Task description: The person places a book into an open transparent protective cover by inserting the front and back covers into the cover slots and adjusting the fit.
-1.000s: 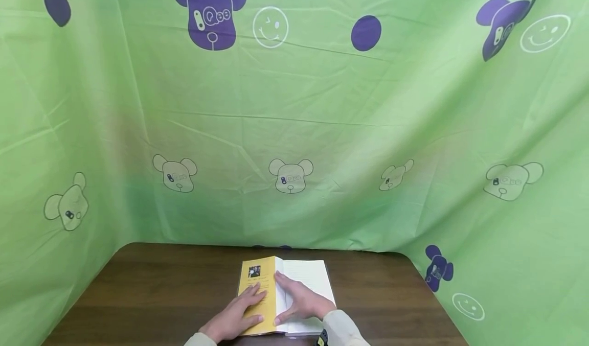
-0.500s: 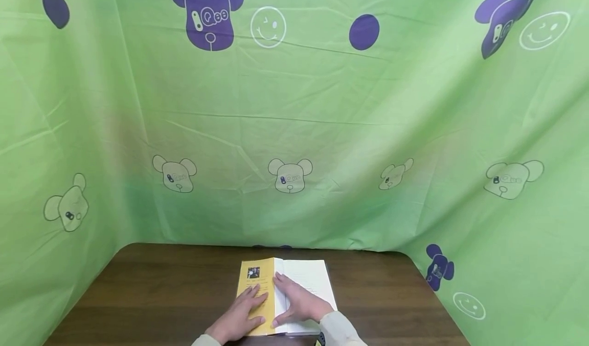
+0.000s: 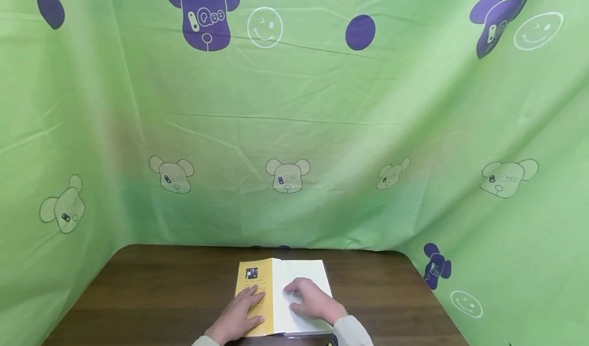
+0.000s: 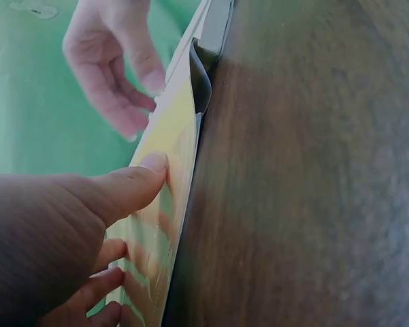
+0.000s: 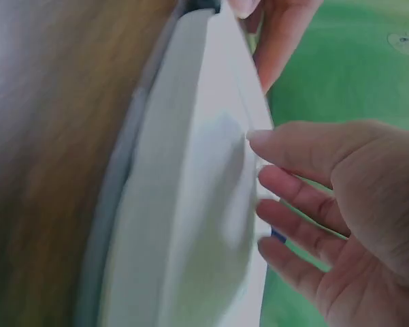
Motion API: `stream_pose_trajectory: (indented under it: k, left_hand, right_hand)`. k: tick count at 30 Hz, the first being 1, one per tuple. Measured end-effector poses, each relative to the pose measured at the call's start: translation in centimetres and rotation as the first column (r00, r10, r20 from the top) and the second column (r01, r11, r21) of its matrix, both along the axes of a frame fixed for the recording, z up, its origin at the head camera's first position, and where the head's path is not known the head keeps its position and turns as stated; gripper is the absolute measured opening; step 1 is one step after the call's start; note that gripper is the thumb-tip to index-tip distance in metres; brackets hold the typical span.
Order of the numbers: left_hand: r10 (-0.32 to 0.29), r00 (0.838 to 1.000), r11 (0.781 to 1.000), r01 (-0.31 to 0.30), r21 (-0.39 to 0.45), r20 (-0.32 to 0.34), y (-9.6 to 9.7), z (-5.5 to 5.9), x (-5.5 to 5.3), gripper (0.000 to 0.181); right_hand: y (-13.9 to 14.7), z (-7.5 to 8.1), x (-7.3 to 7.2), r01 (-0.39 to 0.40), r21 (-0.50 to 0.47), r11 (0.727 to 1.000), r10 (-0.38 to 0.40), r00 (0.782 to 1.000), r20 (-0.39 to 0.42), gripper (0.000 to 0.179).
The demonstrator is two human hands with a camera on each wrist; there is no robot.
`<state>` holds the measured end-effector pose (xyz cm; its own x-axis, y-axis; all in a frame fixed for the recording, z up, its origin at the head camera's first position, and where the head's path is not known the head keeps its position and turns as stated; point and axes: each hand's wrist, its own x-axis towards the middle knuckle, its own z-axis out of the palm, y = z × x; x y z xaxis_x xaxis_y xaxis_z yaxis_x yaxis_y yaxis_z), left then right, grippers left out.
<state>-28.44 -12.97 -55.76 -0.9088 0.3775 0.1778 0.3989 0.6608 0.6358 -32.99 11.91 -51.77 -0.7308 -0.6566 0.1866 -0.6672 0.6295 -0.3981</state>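
Note:
An open book [image 3: 301, 268] lies on the wooden table, its yellow left side [image 3: 266, 279] bearing a small photo and printed text. My left hand [image 3: 235, 315] rests on that yellow side with spread fingers. In the left wrist view its thumb and fingertips touch the yellow surface [image 4: 180, 129], whose near edge stands slightly off the board beneath. My right hand [image 3: 313, 301] is over the white right page, fingers slightly bent and apart. The right wrist view shows its fingertips at the white page [image 5: 221, 136], pinching nothing; whether all of them touch is unclear.
The brown table [image 3: 175, 290] extends on both sides of the book. A green cloth [image 3: 294, 106] printed with bear heads and smiley faces hangs behind and at both sides. A dark watch [image 3: 333, 341] shows at the right wrist.
My right hand has moved right from the book's fold onto the white page, with its fingers drawn in. The white strip along the fold is now uncovered. My left hand stays in place.

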Motion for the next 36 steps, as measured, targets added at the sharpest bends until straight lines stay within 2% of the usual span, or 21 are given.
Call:
stream_pose_trajectory:
  k: [3,5,7,9,13,18,21,25,30,36]
  left_hand:
    - [0.002,1.000,1.000,-0.002,0.008,-0.004,-0.1,0.1,0.1,0.057]
    - [0.004,1.000,1.000,-0.004,0.024,0.000,-0.1,0.1,0.1,0.057]
    - [0.008,1.000,0.999,-0.008,0.037,0.007,-0.1,0.1,0.1,0.057]
    - [0.013,1.000,0.999,-0.013,0.048,0.014,-0.1,0.0,0.0,0.057]
    - [0.018,0.999,0.998,-0.020,0.054,0.027,0.0,-0.2,-0.1,0.057]
    - [0.019,0.999,0.998,-0.020,0.059,0.030,0.0,-0.4,-0.2,0.059]
    - [0.011,1.000,0.998,-0.013,0.061,0.027,0.0,-0.4,-0.2,0.059]
    - [0.003,1.000,0.999,-0.004,0.051,0.015,-0.2,-0.3,-0.2,0.059]
    - [-0.001,1.000,0.999,0.000,0.043,0.007,-0.2,-0.3,-0.2,0.059]
    - [0.002,1.000,1.000,-0.002,0.028,-0.008,-0.2,-0.4,-0.2,0.059]
  right_hand:
    - [0.8,-0.1,0.5,0.029,0.029,0.999,-0.028,0.999,-0.039,0.034]
    - [1.3,-0.1,0.8,0.075,0.033,0.997,-0.073,0.996,-0.051,0.038]
    - [1.8,-0.2,1.0,0.147,0.026,0.989,-0.146,0.988,-0.044,0.043]
    - [2.2,-0.3,1.1,0.237,0.006,0.972,-0.237,0.971,-0.019,0.048]
    - [3.0,-0.7,1.0,0.425,-0.022,0.905,-0.424,0.905,0.035,0.063]
    - [3.4,-1.0,1.0,0.571,-0.020,0.821,-0.567,0.819,0.091,0.084]
    - [3.4,-1.0,1.0,0.616,0.002,0.788,-0.611,0.781,0.126,0.087]
    - [3.4,-0.5,0.8,0.646,0.050,0.762,-0.645,0.749,0.154,0.078]
    - [3.5,0.1,0.6,0.665,0.101,0.740,-0.669,0.714,0.207,0.069]
    - [4.0,-0.1,0.5,0.683,0.080,0.726,-0.674,0.682,0.285,0.082]
